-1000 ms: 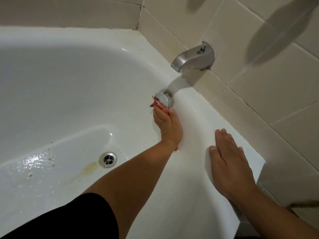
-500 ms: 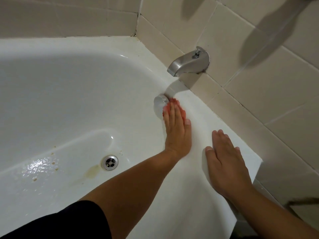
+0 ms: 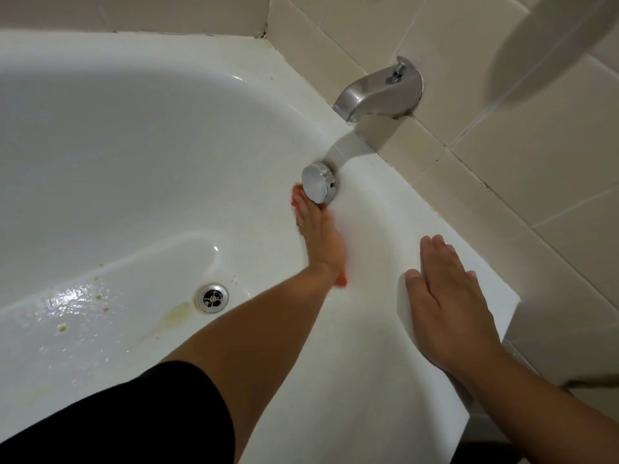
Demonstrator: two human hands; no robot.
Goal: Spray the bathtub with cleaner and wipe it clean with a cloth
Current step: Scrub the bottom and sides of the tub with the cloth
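Note:
The white bathtub [image 3: 134,145] fills the view, and its floor is wet with brown and yellowish stains [image 3: 174,316] near the drain [image 3: 212,298]. My left hand [image 3: 321,239] presses flat on the tub's inner wall, fingers straight, just below and left of the chrome overflow knob [image 3: 316,187]. A red cloth [image 3: 296,197] lies under that hand, showing only at the fingertips and by the wrist. My right hand [image 3: 449,306] rests flat on the tub rim, holding nothing. No spray bottle is in view.
A brushed metal spout [image 3: 378,90] juts from the beige tiled wall [image 3: 502,182] above the knob. The tub's rim [image 3: 385,182] runs along the wall and ends at a corner at the right. My black sleeve [image 3: 134,420] covers the lower left.
My left hand slid with the cloth from the right side of the overflow knob down to its lower left. My right hand stayed on the rim.

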